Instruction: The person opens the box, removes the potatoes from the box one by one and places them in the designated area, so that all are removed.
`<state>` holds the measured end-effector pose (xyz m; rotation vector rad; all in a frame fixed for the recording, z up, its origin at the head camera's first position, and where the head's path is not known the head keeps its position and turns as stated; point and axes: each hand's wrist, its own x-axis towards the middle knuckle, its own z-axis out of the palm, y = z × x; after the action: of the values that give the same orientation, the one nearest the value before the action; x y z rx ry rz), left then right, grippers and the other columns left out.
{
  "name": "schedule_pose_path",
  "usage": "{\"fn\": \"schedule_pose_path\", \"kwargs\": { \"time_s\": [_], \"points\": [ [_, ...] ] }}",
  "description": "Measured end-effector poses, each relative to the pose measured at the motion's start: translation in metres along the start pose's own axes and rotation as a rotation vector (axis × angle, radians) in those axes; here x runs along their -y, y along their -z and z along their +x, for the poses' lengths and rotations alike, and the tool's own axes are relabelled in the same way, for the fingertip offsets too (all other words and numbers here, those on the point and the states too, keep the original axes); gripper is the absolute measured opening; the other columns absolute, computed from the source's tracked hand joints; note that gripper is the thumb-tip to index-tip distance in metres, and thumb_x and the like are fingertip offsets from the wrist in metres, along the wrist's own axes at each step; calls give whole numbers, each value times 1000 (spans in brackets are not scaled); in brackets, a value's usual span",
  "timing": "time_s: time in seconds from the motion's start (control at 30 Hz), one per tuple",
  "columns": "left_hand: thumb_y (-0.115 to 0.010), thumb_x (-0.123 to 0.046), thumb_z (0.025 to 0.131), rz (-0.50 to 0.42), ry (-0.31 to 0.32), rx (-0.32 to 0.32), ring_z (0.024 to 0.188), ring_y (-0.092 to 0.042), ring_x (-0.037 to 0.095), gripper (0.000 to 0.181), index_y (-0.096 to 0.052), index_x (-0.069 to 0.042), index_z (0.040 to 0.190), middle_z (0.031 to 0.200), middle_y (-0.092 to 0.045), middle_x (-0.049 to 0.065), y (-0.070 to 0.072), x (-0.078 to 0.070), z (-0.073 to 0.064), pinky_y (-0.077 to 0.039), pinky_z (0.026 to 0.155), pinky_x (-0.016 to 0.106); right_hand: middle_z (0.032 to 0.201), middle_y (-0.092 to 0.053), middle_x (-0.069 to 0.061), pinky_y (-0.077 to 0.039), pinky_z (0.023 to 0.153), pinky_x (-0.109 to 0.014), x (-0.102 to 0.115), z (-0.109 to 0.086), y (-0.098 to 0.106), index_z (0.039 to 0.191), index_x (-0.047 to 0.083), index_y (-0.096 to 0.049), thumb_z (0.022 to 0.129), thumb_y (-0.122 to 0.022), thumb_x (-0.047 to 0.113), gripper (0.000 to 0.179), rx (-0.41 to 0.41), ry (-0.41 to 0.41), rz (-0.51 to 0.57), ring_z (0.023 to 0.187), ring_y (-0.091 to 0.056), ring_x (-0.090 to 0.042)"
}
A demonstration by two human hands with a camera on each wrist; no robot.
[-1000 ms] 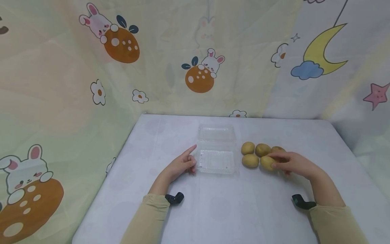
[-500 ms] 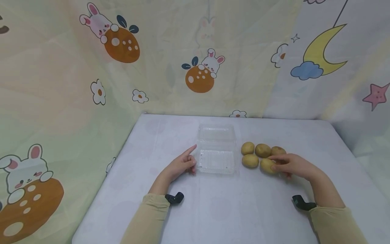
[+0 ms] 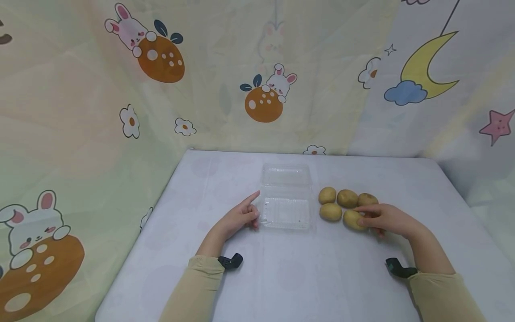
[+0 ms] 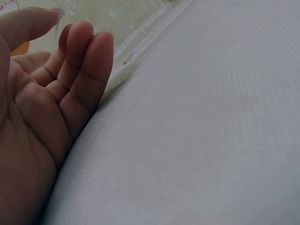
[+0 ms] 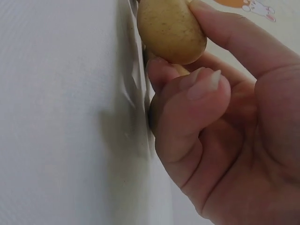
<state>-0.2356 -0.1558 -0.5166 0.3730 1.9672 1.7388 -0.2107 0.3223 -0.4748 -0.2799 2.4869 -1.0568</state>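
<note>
My right hand [image 3: 388,219] pinches a yellow-brown potato [image 3: 352,220] between thumb and fingers, low at the table, in the front row of a potato group. In the right wrist view the thumb presses one side of that potato [image 5: 171,30], while other fingers curl below it. A clear plastic clamshell box [image 3: 286,213] lies open in the middle, its lid half [image 3: 286,175] laid back behind the base. At its left edge my left hand [image 3: 240,216] rests, index finger stretched to the box near the hinge. In the left wrist view the fingers [image 4: 96,61] bend loosely beside the clear plastic.
Several more potatoes sit right of the box: one at front left [image 3: 331,212], others behind, at left [image 3: 327,195], middle [image 3: 347,198] and right [image 3: 367,199]. A white cloth covers the table [image 3: 297,277]. Printed curtains [image 3: 217,53] hang close behind it.
My right hand and the potato have shifted slightly toward me, uncovering more of the back right potato. The left hand and the box have stayed put.
</note>
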Motion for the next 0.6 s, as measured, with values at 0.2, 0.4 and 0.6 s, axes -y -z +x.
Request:
{"fn": "schedule_pose_path", "kwargs": {
  "time_s": [0.2, 0.4, 0.6],
  "points": [
    [-59, -20, 99, -6, 8, -3, 80, -64, 20, 69, -24, -38, 155, 89, -57, 5, -1, 0, 0, -56, 79, 36, 81, -59, -7, -50, 52, -33, -1, 2, -2, 140, 7, -54, 90, -70, 41, 63, 19, -42, -4, 55, -56, -18],
    [-59, -19, 99, -4, 17, -9, 80, -64, 20, 69, -24, -38, 155, 89, -57, 5, -1, -2, -1, -56, 79, 36, 77, -58, -8, -49, 52, -33, -3, 3, -3, 140, 5, -53, 91, -69, 40, 63, 23, -46, 1, 55, -55, -18],
    [-60, -20, 99, -3, 22, -11, 80, -64, 20, 69, -25, -41, 154, 90, -57, 5, -1, -3, -1, -56, 79, 36, 76, -58, -7, -49, 53, -33, -2, 2, -2, 141, 5, -51, 91, -68, 42, 65, 38, -68, 13, 55, -56, -19]
  ]
}}
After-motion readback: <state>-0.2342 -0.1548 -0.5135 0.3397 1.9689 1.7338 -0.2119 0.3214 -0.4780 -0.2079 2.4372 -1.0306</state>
